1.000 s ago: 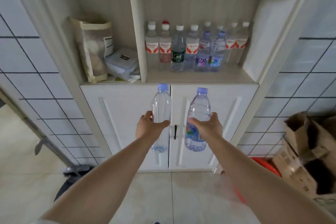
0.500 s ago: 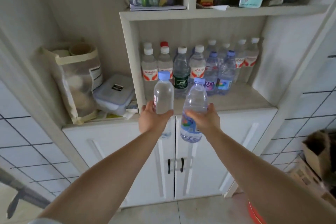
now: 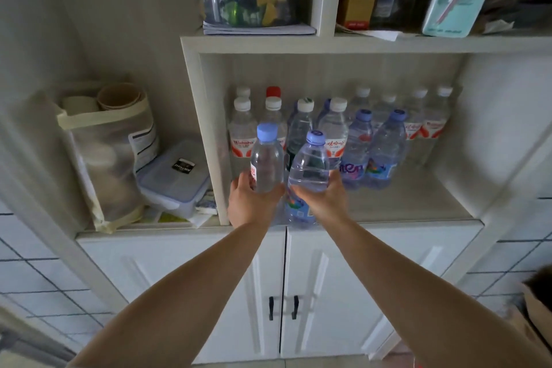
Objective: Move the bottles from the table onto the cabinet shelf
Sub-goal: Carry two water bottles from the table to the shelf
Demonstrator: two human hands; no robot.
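Note:
My left hand (image 3: pixel 249 205) grips a clear water bottle with a light blue cap (image 3: pixel 266 158), held upright. My right hand (image 3: pixel 324 202) grips a second clear bottle with a purple-blue cap and a colourful label (image 3: pixel 309 166). Both bottles hang at the front edge of the cabinet shelf (image 3: pixel 412 203), left of its middle. Behind them stand several bottles in rows (image 3: pixel 370 152), with white, red and blue caps. Whether the held bottles touch the shelf board is hidden by my hands.
A white divider post (image 3: pixel 209 140) stands just left of my left hand. Left of it sit a mesh bag (image 3: pixel 110 158) and a lidded plastic box (image 3: pixel 174 179). A higher shelf (image 3: pixel 388 42) carries a jar and books. White doors (image 3: pixel 328 293) close the cabinet below.
Both hands have carried their bottles upward and forward, from in front of the lower doors to the shelf's front edge. The view has closed in on the cabinet.

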